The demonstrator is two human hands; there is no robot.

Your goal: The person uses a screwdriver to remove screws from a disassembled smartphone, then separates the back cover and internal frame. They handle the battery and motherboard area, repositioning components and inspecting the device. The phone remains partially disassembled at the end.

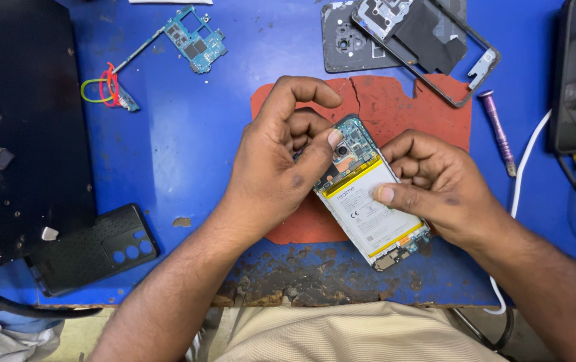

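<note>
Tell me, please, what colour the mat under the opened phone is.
The mat is red, seen in the head view.

Bench: blue top, scuffed, evenly lit.
Front edge: paint worn away to dark, pitted patches (heaviest at the middle).
Red mat: lies flat on the bench, cracked at its top edge.
Black panel: covers the left side of the bench, dusty.

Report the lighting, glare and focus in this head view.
Head view: even, bright overhead light; soft sheen on the blue table left of the left hand; faint shadow under both hands; the opened phone held by the right hand is sharp; the black case stays readable; edges bend slightly.
</note>
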